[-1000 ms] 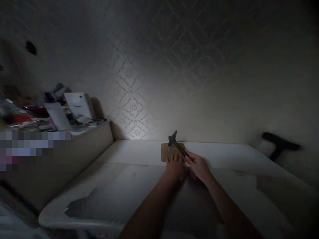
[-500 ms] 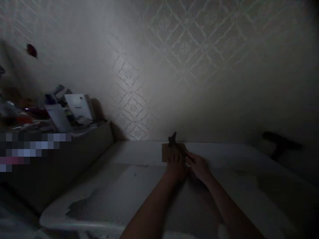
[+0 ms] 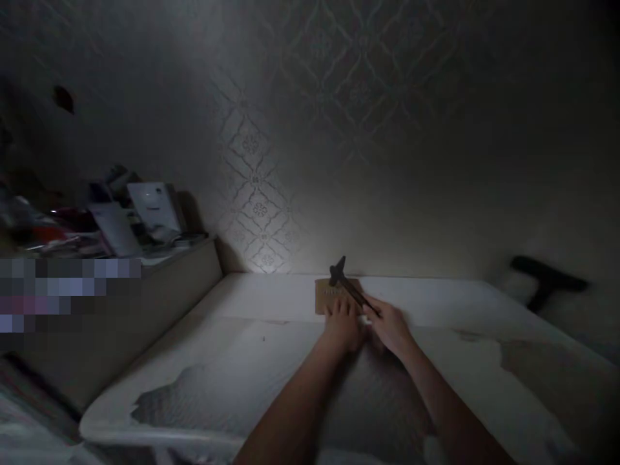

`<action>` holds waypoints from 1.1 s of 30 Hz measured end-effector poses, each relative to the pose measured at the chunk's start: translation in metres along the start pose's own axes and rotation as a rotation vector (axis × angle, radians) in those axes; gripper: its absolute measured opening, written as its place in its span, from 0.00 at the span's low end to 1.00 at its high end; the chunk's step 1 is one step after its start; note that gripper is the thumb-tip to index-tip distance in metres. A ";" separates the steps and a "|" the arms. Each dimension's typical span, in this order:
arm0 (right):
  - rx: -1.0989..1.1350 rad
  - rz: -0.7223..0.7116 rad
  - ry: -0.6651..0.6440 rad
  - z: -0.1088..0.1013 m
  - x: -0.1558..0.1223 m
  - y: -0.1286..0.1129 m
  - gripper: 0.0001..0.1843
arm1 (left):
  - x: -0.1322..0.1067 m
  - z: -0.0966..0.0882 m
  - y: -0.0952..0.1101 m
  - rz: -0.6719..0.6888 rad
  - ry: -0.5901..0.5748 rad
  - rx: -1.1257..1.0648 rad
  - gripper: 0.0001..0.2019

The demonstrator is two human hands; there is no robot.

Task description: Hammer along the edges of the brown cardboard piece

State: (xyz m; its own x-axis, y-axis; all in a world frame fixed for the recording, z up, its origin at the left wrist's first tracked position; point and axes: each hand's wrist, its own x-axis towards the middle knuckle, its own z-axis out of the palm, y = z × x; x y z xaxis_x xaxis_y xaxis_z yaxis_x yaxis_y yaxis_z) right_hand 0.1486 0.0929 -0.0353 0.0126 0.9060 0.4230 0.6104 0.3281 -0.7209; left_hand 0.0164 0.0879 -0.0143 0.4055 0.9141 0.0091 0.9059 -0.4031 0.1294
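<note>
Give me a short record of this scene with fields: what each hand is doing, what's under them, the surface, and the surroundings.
left hand: rests on the near edge of the wooden block
right hand: grips a small hammer, its head raised over the block
surface: pale worn tabletop against a patterned wall
left side: shelf cluttered with boxes
right side: dark object, too dim to identify
light: very dim
</note>
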 end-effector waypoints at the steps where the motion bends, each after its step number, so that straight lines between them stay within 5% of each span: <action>1: 0.006 -0.009 0.008 0.000 0.000 -0.001 0.22 | 0.000 0.000 0.000 -0.002 -0.007 0.003 0.36; 33: -0.016 0.015 -0.003 -0.002 -0.004 -0.008 0.21 | -0.001 -0.001 0.000 -0.001 -0.021 0.000 0.35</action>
State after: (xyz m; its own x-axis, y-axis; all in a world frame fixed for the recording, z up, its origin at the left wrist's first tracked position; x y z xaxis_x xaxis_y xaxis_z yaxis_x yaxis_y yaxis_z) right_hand 0.1450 0.0860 -0.0300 0.0194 0.9115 0.4109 0.6226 0.3106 -0.7183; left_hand 0.0155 0.0875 -0.0130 0.4070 0.9133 -0.0121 0.9064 -0.4022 0.1291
